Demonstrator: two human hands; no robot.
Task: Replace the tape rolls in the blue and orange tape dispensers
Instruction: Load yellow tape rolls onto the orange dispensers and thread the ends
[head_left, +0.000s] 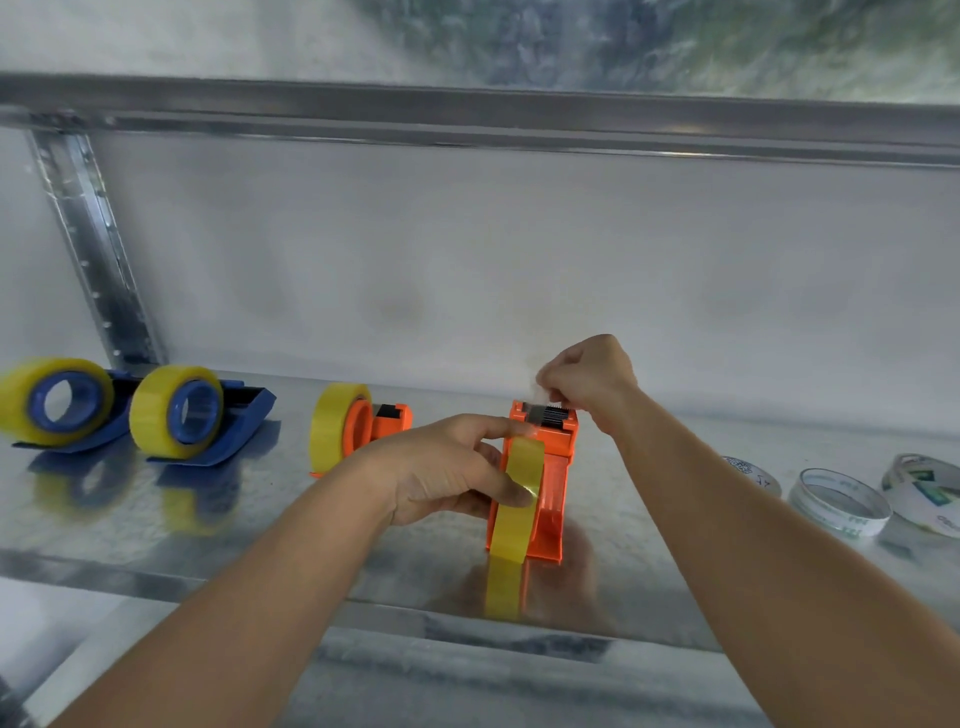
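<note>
Steadying the orange dispenser (540, 493), the roll (514, 499) is clamped by the left hand (447, 467) while tape is pinched at the cutter (545, 414) by the right hand (589, 382).

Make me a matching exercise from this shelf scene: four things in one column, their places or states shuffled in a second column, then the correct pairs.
Things
1. Left hand
2. Right hand
3. Two blue dispensers
4. Empty tape cores

Places or states
A. Lying at the right end of the shelf
B. Pinching at the cutter end of the near orange dispenser
C. Standing at the left end, each loaded with a yellow roll
D. Gripping the yellow roll in the near orange dispenser

Pairs: 1-D, 2-B, 3-C, 4-A
</note>
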